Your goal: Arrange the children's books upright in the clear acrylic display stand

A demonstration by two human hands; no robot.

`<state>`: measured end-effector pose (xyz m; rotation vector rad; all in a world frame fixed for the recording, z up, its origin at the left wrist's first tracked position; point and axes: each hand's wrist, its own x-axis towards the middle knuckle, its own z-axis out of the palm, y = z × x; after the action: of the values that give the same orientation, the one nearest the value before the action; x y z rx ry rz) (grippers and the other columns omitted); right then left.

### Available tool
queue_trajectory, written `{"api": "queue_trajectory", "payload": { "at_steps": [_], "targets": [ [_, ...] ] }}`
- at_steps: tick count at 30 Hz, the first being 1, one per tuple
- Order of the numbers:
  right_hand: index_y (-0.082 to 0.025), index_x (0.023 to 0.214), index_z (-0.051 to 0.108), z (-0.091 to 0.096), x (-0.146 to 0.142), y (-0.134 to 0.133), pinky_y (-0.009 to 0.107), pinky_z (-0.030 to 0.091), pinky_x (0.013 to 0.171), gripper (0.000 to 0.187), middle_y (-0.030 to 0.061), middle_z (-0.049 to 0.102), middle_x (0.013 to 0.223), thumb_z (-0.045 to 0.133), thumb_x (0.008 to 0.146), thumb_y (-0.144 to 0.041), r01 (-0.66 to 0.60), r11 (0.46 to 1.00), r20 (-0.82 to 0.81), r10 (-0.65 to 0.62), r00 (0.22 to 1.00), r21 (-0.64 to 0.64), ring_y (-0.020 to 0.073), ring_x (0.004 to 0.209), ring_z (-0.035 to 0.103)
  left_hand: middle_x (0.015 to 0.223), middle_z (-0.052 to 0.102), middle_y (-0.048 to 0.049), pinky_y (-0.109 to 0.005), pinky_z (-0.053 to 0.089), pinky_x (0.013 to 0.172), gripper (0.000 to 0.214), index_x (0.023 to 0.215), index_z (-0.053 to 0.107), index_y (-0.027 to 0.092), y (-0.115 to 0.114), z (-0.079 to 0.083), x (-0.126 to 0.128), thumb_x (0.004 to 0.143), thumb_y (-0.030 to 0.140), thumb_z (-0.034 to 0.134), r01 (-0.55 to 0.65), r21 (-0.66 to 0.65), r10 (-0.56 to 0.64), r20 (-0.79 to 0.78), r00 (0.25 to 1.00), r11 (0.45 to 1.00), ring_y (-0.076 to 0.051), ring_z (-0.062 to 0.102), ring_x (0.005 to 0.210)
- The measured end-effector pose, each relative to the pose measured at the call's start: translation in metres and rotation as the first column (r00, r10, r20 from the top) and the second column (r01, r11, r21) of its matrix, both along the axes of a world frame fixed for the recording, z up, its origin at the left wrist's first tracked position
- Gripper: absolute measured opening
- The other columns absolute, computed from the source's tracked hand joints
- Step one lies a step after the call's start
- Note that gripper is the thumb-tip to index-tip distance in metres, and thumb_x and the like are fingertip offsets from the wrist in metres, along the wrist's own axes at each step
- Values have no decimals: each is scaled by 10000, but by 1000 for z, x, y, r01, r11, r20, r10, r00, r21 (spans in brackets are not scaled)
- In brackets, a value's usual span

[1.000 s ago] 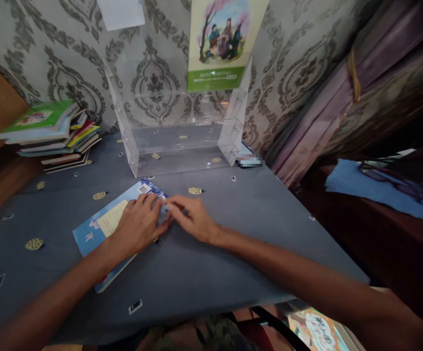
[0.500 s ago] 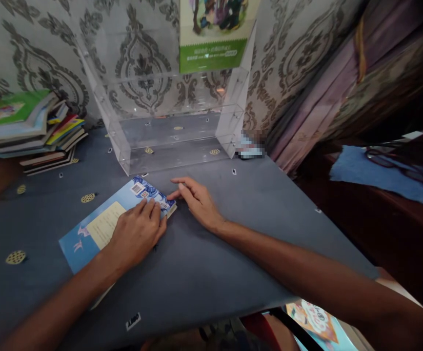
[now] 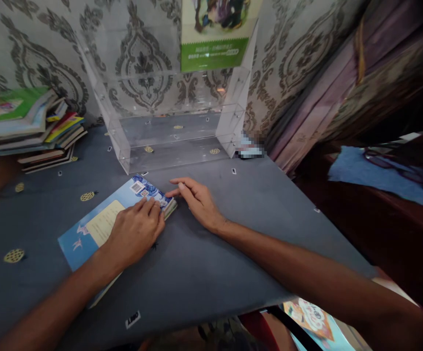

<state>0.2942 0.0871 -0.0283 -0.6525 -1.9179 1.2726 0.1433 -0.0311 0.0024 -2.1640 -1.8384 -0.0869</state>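
Hands at a blue book (image 3: 99, 228), left of centre.
It lies flat on the table (image 3: 240, 229): left hand (image 3: 136, 235) pressing its right end, fingers together; right hand (image 3: 197, 202) flat beside it, fingers spread, tips at its corner.

"What can you see of me?"

"Your left hand (image 3: 136, 234) and right hand (image 3: 196, 202) are bare. Your forearms are uncovered too, right out to the frame edge at seven and five o'clock."

"And the nails?"

"They look short and plain. Anything finer is too blurred to tell."
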Motion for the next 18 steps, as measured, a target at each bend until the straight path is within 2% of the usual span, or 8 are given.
{"api": "queue_trajectory", "payload": {
  "at_steps": [6,9,12,14,18],
  "targets": [
    [-198,1148,668,2,3,1,320,509,826,335,28,775,827,393,1035,-352,47,994,29,-50,998,94,174,795,694,1167,725,-161,-430,617,816,345,1095,706,175,-1,-3,1,982,279,398,-3,-2,3,-18,1000,1000,-306,683,1104],
    [-199,1059,682,4,5,0,311,498,798,337,31,757,815,374,1042,-333,25,981,119,-49,992,191,178,785,684,1193,714,-174,-454,611,852,356,1125,701,166,-1,-5,2,984,301,403,-12,-14,12,-12,1000,1000,-320,669,1134],
    [-182,926,680,4,7,-3,315,469,788,359,61,729,824,367,1045,-313,-53,917,283,-67,957,396,198,809,663,1207,699,-211,-472,603,875,368,1144,692,123,-2,-6,3,983,315,423,-17,-28,17,0,1000,999,-347,657,1154],
    [-177,910,678,4,8,-5,307,444,744,358,68,707,799,374,1044,-310,-89,862,366,-116,923,499,201,776,645,1212,691,-227,-479,598,882,367,1151,685,107,-2,-7,4,981,316,436,-19,-31,19,12,1000,999,-359,653,1157],
    [-181,957,676,2,9,-8,278,393,654,332,54,699,765,381,1045,-303,-132,813,410,-139,902,567,177,691,629,1210,687,-226,-471,588,890,334,1147,674,113,-3,-7,6,978,314,469,-21,-34,22,35,999,999,-354,644,1166]
  ]
}}
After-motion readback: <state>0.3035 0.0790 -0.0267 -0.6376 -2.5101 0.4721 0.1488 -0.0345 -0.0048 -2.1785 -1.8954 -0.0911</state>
